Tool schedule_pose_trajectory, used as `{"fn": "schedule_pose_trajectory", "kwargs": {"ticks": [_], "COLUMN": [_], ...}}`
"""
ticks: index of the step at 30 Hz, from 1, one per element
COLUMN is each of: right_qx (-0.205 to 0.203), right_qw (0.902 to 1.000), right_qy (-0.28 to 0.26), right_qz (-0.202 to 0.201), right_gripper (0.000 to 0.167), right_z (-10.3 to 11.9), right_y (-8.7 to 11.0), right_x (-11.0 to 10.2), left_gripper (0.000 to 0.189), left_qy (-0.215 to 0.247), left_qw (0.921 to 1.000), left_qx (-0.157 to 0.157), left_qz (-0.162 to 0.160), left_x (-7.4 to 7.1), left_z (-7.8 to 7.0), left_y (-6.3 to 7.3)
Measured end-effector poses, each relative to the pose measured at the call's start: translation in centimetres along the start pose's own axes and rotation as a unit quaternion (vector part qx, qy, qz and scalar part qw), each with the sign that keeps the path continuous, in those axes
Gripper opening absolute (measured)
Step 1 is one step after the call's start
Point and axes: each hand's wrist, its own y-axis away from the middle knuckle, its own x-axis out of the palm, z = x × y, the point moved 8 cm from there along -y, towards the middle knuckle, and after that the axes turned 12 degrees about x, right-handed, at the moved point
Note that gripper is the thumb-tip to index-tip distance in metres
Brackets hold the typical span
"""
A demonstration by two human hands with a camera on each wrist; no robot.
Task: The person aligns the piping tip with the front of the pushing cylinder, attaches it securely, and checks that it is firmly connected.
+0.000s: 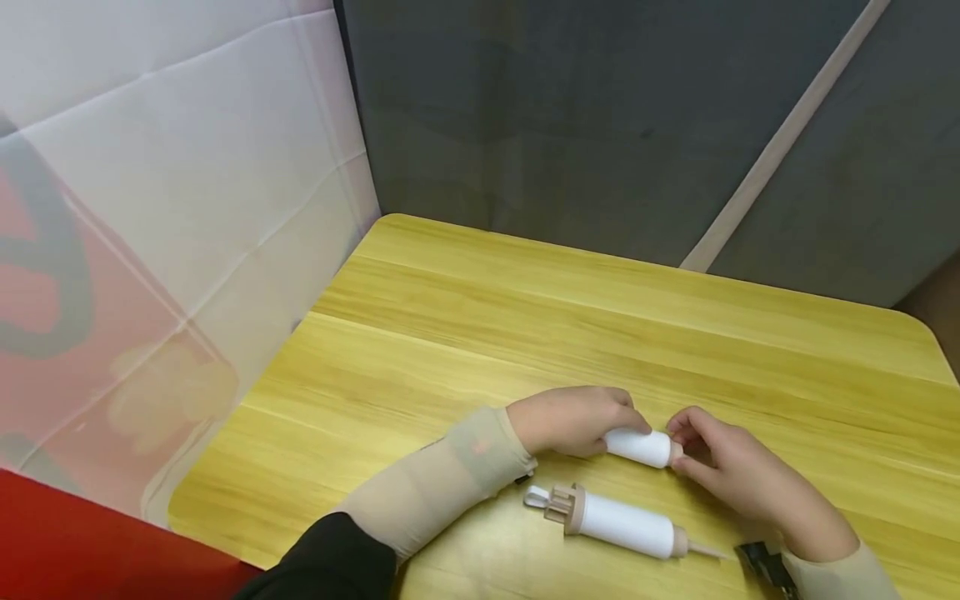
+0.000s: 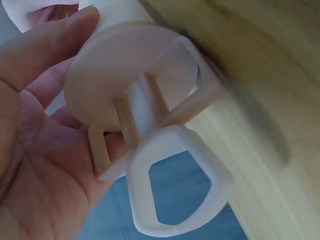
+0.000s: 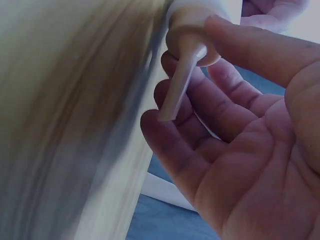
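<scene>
A white toy syringe [image 1: 639, 447] with beige ends is held just above the table between both hands. My left hand [image 1: 573, 421] grips its barrel near the plunger end. In the left wrist view, the round beige flange [image 2: 100, 85] and the pale ring-shaped plunger handle [image 2: 139, 200] face the camera beside the palm. With thumb and fingers, my right hand [image 1: 738, 467] pinches the beige collar [image 3: 192, 30] at the other end. A thin nozzle [image 3: 179, 92] points out past those fingers. Nearer to me, a second, similar syringe [image 1: 626, 525] lies on the table.
The wood-grain table [image 1: 525, 308] reaches back to a dark grey curtain [image 1: 562, 125] with a pale diagonal strip. A white printed fabric wall [image 1: 225, 167] stands along the left. A red surface [image 1: 90, 533] shows at the lower left. A black device [image 1: 765, 567] sits by the right wrist.
</scene>
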Motion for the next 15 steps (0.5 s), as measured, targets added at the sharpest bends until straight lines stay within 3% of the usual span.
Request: {"fn": "schedule_pose_trajectory", "kwargs": {"ticks": [5, 8, 12, 15], "right_qx": [-0.005, -0.002, 0.008, 0.018], "right_qw": [0.9999, 0.9999, 0.9997, 0.9979], "right_qy": [-0.003, 0.002, 0.007, 0.016], "right_qz": [0.009, 0.01, -0.024, -0.061], "right_gripper": [0.027, 0.038, 0.055, 0.059], "right_z": [0.0, -0.2, -0.7, -1.2], "right_y": [-0.3, -0.4, 0.3, 1.3], "right_x": [0.4, -0.1, -2.3, -4.2], "left_gripper": [0.053, 0.054, 0.053, 0.053], "left_qy": [0.0, -0.003, -0.009, -0.014], "left_qw": [1.0, 0.9999, 0.9998, 0.9998], "left_qx": [-0.009, -0.014, -0.016, -0.014], "left_qz": [0.002, -0.001, -0.007, -0.008], "left_x": [0.1, 0.0, -0.1, -0.2], "left_z": [0.3, 0.5, 0.6, 0.5], "left_y": [0.3, 0.3, -0.1, -0.3]}}
